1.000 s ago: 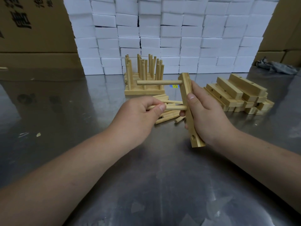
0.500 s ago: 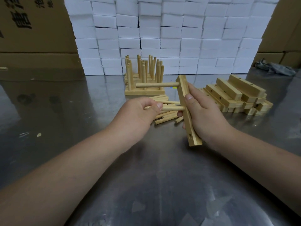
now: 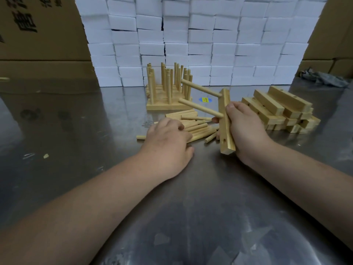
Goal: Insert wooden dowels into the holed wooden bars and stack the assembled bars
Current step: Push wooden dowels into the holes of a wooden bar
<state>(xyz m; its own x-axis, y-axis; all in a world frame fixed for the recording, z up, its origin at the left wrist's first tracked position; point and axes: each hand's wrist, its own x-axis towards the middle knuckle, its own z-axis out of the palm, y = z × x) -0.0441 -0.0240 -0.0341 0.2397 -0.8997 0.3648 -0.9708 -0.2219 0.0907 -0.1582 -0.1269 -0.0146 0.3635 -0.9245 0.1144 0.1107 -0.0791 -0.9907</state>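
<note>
Wooden bar (image 3: 223,104) gripped in right hand (image 3: 246,131); left hand (image 3: 168,144) fingers (image 3: 180,127) touch dowels (image 3: 198,129)

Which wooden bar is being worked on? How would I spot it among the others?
On the steel table, look between the finished stack bristling with upright dowels and the pile of bare bars. There the right hand grips one bar nearly on end. It alone has two dowels jutting sideways.
</note>
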